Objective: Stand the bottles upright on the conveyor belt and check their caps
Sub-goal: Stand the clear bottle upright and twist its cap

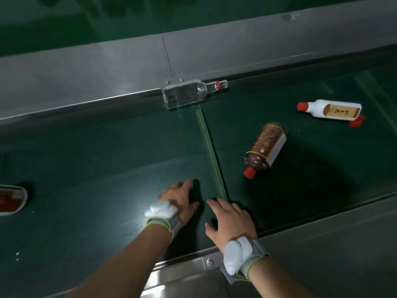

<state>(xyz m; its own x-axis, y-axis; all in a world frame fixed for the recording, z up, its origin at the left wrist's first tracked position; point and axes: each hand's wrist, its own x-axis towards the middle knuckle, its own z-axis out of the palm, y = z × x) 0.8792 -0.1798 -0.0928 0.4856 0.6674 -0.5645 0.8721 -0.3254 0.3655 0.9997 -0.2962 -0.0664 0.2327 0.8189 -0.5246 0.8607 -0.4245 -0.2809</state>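
Note:
Three bottles lie on their sides on the dark green conveyor belt (96, 168). A clear glass bottle (184, 94) with a red neck band rests against the far metal rail. A brown bottle (265, 147) with a red cap lies right of centre, its cap pointing toward me. Farther right lies a white bottle (332, 110) with a red cap pointing left. My left hand (180, 198) hovers low over the belt, fingers spread and holding nothing. My right hand (229, 218) is beside it, also spread and free. Both hands are short of the brown bottle.
A wide metal rail (107, 69) bounds the belt's far side and a metal ledge (322, 244) bounds the near side. A light green seam (209, 147) crosses the belt. Another bottle's end (11, 200) pokes in at the left edge. Both wrists wear grey strapped sensors.

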